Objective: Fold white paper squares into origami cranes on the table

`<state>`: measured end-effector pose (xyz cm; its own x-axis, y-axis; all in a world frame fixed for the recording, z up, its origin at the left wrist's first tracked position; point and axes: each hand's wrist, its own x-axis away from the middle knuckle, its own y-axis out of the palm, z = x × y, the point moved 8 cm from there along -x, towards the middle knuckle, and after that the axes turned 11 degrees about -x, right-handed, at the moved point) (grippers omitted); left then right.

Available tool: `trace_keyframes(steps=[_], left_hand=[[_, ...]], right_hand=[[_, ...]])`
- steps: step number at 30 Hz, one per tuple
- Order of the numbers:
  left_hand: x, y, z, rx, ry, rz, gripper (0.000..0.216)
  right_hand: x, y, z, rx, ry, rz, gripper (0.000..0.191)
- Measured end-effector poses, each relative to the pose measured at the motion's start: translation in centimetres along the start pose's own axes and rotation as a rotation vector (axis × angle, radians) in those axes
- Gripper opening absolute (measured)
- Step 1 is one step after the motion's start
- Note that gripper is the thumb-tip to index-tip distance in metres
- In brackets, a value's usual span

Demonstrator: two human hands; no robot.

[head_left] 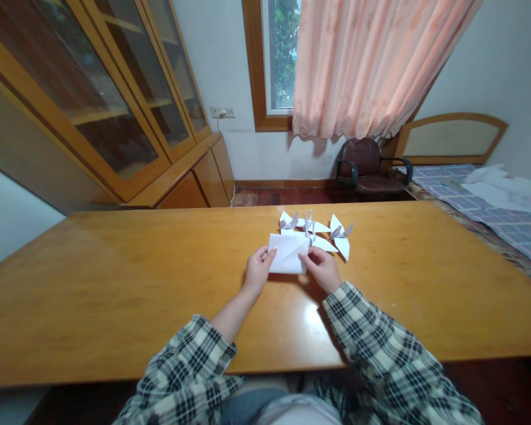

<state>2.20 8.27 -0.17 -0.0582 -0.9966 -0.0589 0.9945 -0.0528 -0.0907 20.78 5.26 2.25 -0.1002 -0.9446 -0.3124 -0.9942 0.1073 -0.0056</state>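
Observation:
A folded white sheet of paper is held up above the table between my two hands, its flat face toward me and a faint diagonal crease across it. My left hand pinches its left edge, thumb on the near face. At the right edge, my right hand grips it the same way. Just behind the paper, several white folded paper cranes stand close together on the table; the sheet partly hides some of them.
The wooden table stretches wide to both sides. Beyond it are a glass-door cabinet at the left, a brown office chair, a pink curtain over the window, and a bed at the right.

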Motion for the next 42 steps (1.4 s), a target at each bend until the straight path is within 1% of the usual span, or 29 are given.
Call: trace_keyframes(steps=[2, 5, 9, 14, 23, 28, 32, 36, 42], left_hand=[[0.1, -0.1, 0.2, -0.021, 0.002, 0.005, 0.039], [0.3, -0.2, 0.5, -0.049, 0.017, 0.02, 0.04], [0.3, -0.4, 0.4, -0.068, 0.017, 0.04, 0.04], [0.3, -0.7, 0.3, -0.089, 0.018, 0.069, 0.038], [0.3, -0.7, 0.3, -0.08, 0.012, 0.072, 0.041], [0.5, -0.6, 0.7, -0.082, 0.01, 0.067, 0.04], [0.5, -0.6, 1.0, -0.088, 0.01, 0.066, 0.038], [0.6, -0.3, 0.7, -0.095, 0.007, 0.054, 0.037], [0.4, 0.0, 0.1, -0.144, 0.029, 0.027, 0.035]], right_hand=[[-0.1, 0.0, 0.2, -0.098, 0.022, 0.02, 0.03], [-0.2, -0.1, 0.8, -0.247, 0.087, 0.064, 0.039], [-0.1, 0.1, 1.1, -0.318, 0.172, 0.073, 0.048], [0.0, 0.3, 1.1, -0.334, 0.187, 0.06, 0.044], [-0.1, 0.4, 1.0, -0.324, 0.18, 0.041, 0.042], [-0.1, 0.2, 1.3, -0.35, 0.184, 0.064, 0.041], [0.0, 0.2, 1.7, -0.378, 0.228, 0.083, 0.039], [0.1, 0.2, 1.8, -0.337, 0.283, 0.08, 0.036], [0.2, -0.6, 0.9, -0.193, 0.189, 0.143, 0.036]])
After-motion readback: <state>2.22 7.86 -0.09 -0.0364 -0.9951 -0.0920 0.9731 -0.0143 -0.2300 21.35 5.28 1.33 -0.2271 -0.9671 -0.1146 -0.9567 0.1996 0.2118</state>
